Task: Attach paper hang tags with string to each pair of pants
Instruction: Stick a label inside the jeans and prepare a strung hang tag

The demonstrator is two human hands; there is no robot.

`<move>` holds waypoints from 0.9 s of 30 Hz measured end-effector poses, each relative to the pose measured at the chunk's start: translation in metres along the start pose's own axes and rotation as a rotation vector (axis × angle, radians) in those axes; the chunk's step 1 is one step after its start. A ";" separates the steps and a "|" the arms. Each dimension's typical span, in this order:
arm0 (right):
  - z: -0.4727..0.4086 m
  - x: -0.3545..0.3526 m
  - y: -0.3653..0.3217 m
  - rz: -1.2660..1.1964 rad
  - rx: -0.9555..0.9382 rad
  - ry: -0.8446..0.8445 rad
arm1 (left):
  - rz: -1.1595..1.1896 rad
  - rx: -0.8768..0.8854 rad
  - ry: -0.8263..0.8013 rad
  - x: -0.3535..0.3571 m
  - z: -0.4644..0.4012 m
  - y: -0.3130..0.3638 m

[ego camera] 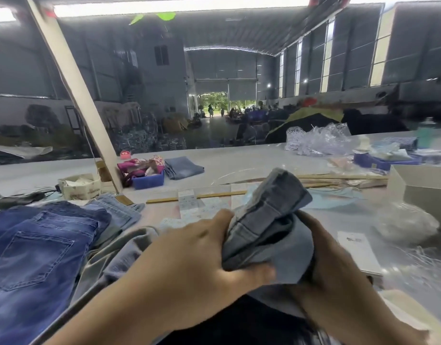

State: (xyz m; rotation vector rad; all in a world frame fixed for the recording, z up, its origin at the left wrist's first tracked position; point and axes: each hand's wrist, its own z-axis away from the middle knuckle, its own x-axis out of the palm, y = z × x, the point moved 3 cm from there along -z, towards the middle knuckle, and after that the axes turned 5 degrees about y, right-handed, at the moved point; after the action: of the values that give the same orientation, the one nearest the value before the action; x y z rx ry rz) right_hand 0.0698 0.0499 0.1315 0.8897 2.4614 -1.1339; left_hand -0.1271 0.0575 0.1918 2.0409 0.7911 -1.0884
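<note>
A bunched pair of grey-blue denim pants (271, 215) is held up just above the near edge of the grey worktable (239, 158), between both hands. The step looks like finding the waistband; next a tag and string must be fetched, which needs one hand freed. The left hand (202, 247) grips the fabric from the left, thumb underneath; the right hand (331, 255) curls around its right side.

- Left hand (202, 247): reaching in from lower left, forearm bare, back facing up, thumb stretched across the front of a bunched grey-blue pair of pants (271, 220), fingers curled behind it.
- Right hand (331, 257): coming from lower right, gripping the same bundle's right side, fingertips hidden.
</note>
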 end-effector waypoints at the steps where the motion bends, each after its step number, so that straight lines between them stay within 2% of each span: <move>1: -0.006 -0.010 -0.002 -0.002 -0.061 0.049 | 0.005 0.010 0.055 0.003 -0.001 0.000; 3: -0.020 -0.030 -0.009 0.046 -0.142 0.169 | 0.027 0.002 0.146 0.005 0.000 -0.003; 7: -0.040 -0.044 -0.031 0.159 -0.315 0.259 | 0.135 0.020 0.211 0.010 0.003 -0.006; 10: -0.041 -0.041 -0.025 0.173 -0.278 0.303 | 0.096 -0.020 0.271 0.015 0.008 -0.010; 12: -0.030 -0.027 -0.005 0.108 -0.186 0.188 | 0.132 -0.080 0.284 0.017 0.011 -0.018; 14: -0.009 -0.010 0.014 0.074 -0.136 0.055 | 0.279 -0.108 0.189 0.018 0.010 -0.022; 15: 0.003 -0.007 0.019 0.146 -0.166 0.028 | 0.439 -0.109 0.109 0.016 0.007 -0.019; 17: 0.011 -0.007 0.021 0.297 -0.095 -0.092 | 0.796 -0.149 -0.017 0.014 -0.002 -0.008; 18: 0.013 -0.006 0.022 0.367 -0.134 -0.171 | 0.852 -0.156 -0.016 0.013 -0.009 -0.004; 19: 0.015 -0.007 0.023 0.382 -0.122 -0.223 | 0.812 -0.146 0.017 0.014 -0.015 0.001; 21: 0.007 -0.019 0.019 0.110 0.123 -0.213 | 0.595 -0.100 0.113 0.021 -0.023 0.013; 22: 0.005 -0.026 0.020 -0.141 0.283 -0.180 | 0.481 -0.065 0.165 0.027 -0.023 0.019; 23: -0.002 -0.030 0.022 -0.326 0.331 -0.178 | 0.407 -0.024 0.229 0.034 -0.021 0.023; 27: -0.024 -0.039 0.017 -0.677 0.618 -0.114 | 0.247 0.202 0.447 0.065 -0.003 0.031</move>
State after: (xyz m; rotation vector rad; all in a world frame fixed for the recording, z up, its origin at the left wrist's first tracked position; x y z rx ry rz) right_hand 0.1101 0.0601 0.1561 0.0600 2.3931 -2.1695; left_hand -0.0718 0.0543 0.1456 2.5218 0.6332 -0.5987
